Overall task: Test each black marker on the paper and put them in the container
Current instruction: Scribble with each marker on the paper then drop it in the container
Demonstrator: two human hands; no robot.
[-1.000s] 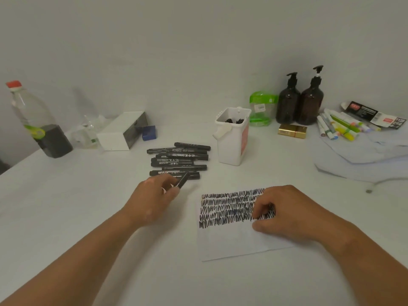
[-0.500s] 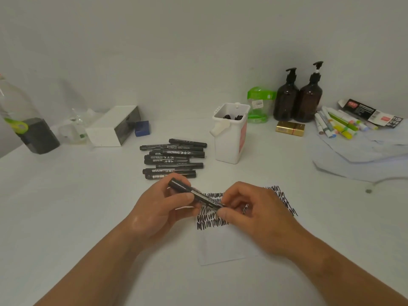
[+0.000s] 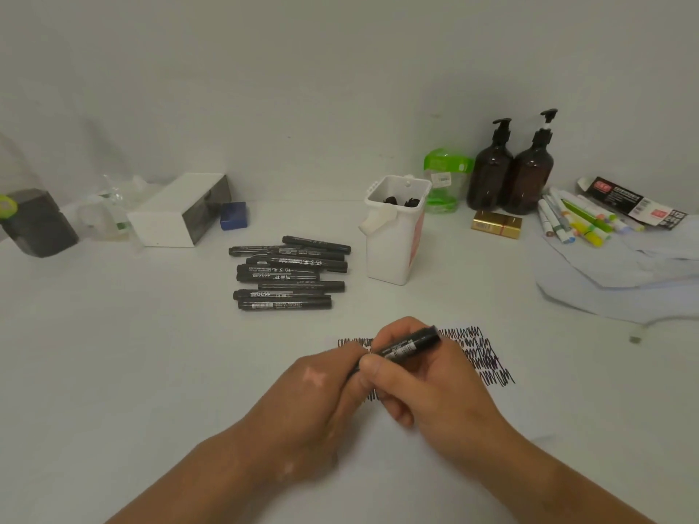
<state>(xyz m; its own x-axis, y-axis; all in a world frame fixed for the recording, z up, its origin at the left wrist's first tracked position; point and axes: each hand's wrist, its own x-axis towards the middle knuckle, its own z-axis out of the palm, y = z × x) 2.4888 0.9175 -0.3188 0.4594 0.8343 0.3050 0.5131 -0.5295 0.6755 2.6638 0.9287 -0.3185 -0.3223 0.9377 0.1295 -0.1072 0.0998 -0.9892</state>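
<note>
judging from the worktop (image 3: 113,353), the job is partway through. a few dark marker ends (image 3: 401,201) show inside the white container (image 3: 389,251), which stands at about 12 o'clock from the hands. a pile of black markers (image 3: 287,276) lies untested at 11 o'clock, well apart from the hands and just beside the container on its 9 o'clock side. the paper (image 3: 486,357) carries dense rows of black scribble, so several tests look done.

one black marker (image 3: 410,344) is in hand now, held above the paper and slanted. its free end points to 2 o'clock and its other end runs down to 8 o'clock. the right hand (image 3: 435,387) has its grip closed round the barrel, thumb on top and fingers curled beneath. the left hand (image 3: 314,387) meets it at the 8 o'clock end, its grip closed on that tip. the tip itself is hidden between the two hands, so whether the cap is on or off cannot be told. this marker looks about to be uncapped and tried, then dropped in the container. the pile follows.
</note>
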